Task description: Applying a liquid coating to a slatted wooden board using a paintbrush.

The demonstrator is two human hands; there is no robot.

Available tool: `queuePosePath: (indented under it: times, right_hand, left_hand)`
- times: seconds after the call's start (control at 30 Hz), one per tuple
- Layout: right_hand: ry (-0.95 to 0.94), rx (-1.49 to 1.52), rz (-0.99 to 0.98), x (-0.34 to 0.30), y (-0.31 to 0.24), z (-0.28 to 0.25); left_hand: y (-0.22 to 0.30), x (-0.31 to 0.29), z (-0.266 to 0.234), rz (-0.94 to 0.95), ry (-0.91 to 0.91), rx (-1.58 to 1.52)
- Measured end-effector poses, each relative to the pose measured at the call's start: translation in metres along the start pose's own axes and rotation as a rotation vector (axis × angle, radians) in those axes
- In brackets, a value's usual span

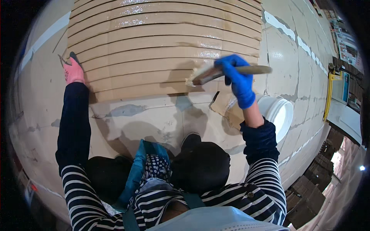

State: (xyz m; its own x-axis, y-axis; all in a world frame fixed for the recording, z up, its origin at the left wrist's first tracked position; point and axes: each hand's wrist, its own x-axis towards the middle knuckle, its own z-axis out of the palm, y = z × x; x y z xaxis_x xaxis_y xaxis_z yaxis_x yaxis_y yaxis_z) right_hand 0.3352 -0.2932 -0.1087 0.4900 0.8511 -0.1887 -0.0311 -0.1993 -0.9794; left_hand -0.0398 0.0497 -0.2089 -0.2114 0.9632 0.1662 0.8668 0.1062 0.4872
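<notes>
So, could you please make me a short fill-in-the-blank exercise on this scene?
1. The right hand, gloved in ____, grips a brush.
2. The left hand is gloved mostly in ____.
3. In the picture, the left hand is at the ____ edge of the ridged brown cardboard.
4. The bucket on the floor is ____ in colour.

Missing words: blue; pink; left; white.

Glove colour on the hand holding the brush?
Blue, on the right hand; clearest in the head view.
</notes>
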Motion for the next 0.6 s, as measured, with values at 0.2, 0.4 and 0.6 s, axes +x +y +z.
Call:
queuePosePath:
  times: [0.2,0.4,0.6]
  right_hand:
    - [0.076,0.046,0.067,0.042,-0.003,-0.004]
    - [-0.188,-0.577,-0.495,0.079,0.002,-0.037]
    - [0.287,-0.116,-0.527,0.225,-0.049,0.032]
  left_hand:
    - [-0.006,0.003,0.002,-0.055,-0.053,0.020]
    - [0.000,0.002,0.000,-0.026,-0.040,0.017]
    - [0.004,0.000,-0.007,-0.090,-0.111,0.062]
